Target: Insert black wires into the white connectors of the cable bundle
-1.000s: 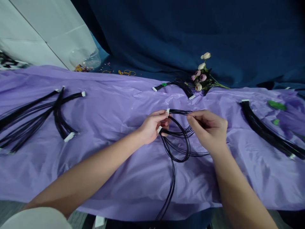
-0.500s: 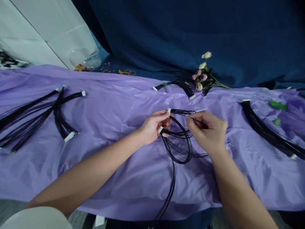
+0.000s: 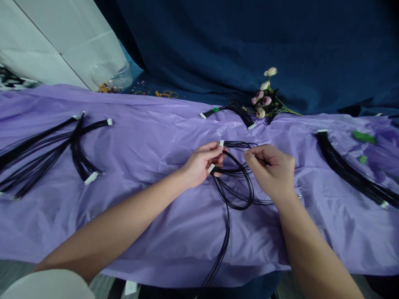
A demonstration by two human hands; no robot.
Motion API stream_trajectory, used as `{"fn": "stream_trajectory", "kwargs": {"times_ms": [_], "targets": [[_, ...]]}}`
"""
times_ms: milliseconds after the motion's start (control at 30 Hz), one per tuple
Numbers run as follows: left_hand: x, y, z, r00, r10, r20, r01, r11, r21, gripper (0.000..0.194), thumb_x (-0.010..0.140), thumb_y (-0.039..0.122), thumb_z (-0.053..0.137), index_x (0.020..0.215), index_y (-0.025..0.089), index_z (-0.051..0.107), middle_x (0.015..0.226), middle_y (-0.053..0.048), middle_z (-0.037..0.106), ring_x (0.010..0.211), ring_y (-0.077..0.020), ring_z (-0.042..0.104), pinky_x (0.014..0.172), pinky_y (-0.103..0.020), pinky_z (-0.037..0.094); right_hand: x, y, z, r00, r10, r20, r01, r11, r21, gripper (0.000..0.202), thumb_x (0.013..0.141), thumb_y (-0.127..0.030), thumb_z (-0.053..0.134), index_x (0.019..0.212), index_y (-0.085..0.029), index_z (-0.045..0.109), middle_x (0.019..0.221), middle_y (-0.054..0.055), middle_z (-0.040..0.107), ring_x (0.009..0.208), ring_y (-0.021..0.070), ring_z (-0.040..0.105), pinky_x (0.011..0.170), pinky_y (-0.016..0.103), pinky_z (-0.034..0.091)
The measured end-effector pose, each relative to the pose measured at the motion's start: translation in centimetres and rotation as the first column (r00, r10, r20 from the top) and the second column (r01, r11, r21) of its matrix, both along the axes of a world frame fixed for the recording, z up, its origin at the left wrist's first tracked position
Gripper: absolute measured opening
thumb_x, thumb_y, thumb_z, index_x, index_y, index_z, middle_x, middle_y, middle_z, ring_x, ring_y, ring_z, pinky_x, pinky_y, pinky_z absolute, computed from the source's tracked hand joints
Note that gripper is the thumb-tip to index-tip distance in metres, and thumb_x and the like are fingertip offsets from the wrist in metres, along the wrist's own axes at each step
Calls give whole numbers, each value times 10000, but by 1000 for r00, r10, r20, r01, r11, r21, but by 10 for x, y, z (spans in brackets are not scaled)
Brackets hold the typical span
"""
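Note:
Black wires with white plug ends form a looped wire harness [image 3: 251, 195] between my hands, over a purple cloth [image 3: 149, 232]. My left hand [image 3: 204, 165] is closed on the harness at its left side. One white connector [image 3: 221, 143] shows at the fingertips, and a second white connector [image 3: 211, 168] sits just below, against the fingers. My right hand [image 3: 272, 168] is closed in a pinch on the thin wires to the right of the upper connector. A few strands hang from the loop toward the front edge of the cloth.
Several bundled black harnesses [image 3: 40, 155] lie at the left. A short harness [image 3: 238, 111] with a green mark is at the back, near artificial flowers [image 3: 262, 97]. Another thick bundle [image 3: 346, 170] lies at the right. A clear plastic cup [image 3: 120, 77] rests behind the cloth.
The hanging wire loop has swung slightly up and to the right. Both hands keep their hold and have barely moved.

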State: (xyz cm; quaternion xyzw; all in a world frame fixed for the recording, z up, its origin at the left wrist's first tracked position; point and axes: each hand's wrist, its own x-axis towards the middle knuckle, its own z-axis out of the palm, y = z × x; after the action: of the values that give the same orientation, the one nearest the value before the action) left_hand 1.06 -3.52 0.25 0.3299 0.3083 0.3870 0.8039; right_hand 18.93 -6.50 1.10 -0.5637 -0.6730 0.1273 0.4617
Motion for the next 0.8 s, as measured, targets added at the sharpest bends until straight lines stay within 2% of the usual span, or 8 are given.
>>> {"fn": "stream_trajectory", "kwargs": {"times_ms": [267, 633, 700, 800], "targets": [[1, 1, -3, 1000, 26, -10, -26, 998, 58, 158, 791, 301, 625, 858, 161, 595, 680, 17, 438, 540, -73, 418, 418, -175, 347, 1, 0, 3, 993, 44, -110, -62, 985, -164, 180, 781, -295, 611, 706, -138, 657, 509, -29, 475, 452, 64, 353, 425, 203, 270], [3, -1, -5, 995, 36, -90, -25, 992, 126, 203, 798, 352, 615, 858, 158, 603, 666, 13, 439, 539, -74, 394, 414, -165, 337, 0, 2, 4, 978, 68, -196, -109, 972, -209, 197, 789, -304, 614, 677, -143, 633, 500, -38, 424, 456, 63, 324, 420, 203, 247], [3, -1, -5, 995, 36, -98, -23, 992, 125, 212, 797, 360, 614, 864, 159, 601, 663, 14, 439, 534, -74, 390, 413, -165, 337, 1, 2, 3, 983, 85, -160, -118, 972, -204, 195, 810, -309, 597, 708, -146, 631, 516, -36, 440, 459, 66, 329, 425, 208, 261], [3, -1, -5, 996, 13, -87, -3, 994, 106, 197, 792, 351, 618, 830, 162, 578, 659, 16, 441, 524, -75, 388, 410, -171, 338, 1, 2, 1, 992, 128, 5, -128, 989, -75, 150, 832, -297, 587, 852, -160, 644, 577, -26, 504, 482, 79, 398, 474, 221, 332]]}}
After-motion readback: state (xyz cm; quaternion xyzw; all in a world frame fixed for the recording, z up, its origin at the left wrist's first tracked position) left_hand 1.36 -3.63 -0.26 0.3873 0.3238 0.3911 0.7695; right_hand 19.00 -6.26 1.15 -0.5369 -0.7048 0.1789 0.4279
